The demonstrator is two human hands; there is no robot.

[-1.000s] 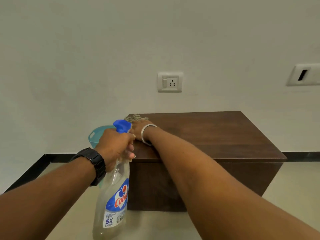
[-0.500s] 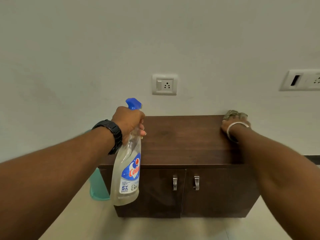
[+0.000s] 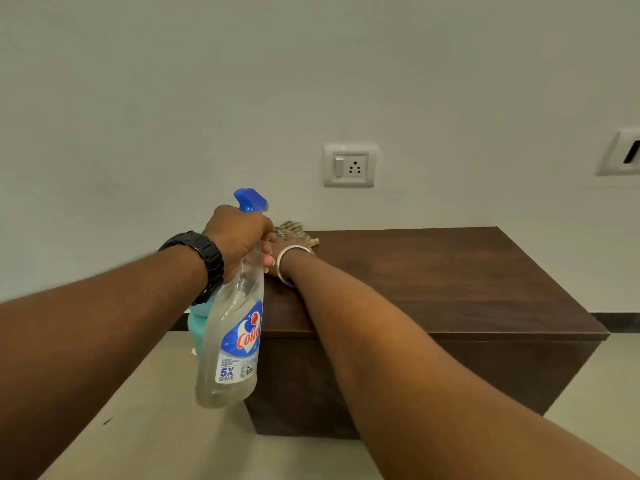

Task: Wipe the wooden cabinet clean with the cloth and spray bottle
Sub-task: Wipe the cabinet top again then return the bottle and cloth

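1. The left hand (image 3: pixel 239 233) was curled tightly round the neck of the spray bottle (image 3: pixel 232 348), just under its blue trigger head, which pointed toward the wall. The bottle hung upright in the air, in front of the cabinet's left front corner, with pale liquid low in its clear body.
2. The right hand (image 3: pixel 281 240) lay on the cloth (image 3: pixel 294 230) at the back left corner of the cabinet top. Its fingers were hidden behind the left hand and the bottle, so its grip could not be told.
3. The cloth, crumpled and striped, sat against the wall at that corner.
4. The wooden cabinet (image 3: pixel 433 271) stood against the wall, its dark top otherwise bare.
5. A black watch (image 3: pixel 204 261) was on the left wrist, a silver bangle (image 3: pixel 289 261) on the right.
6. A teal bin (image 3: pixel 197 323) showed partly behind the bottle, left of the cabinet.
7. A wall socket (image 3: pixel 349 166) sat above the cabinet.
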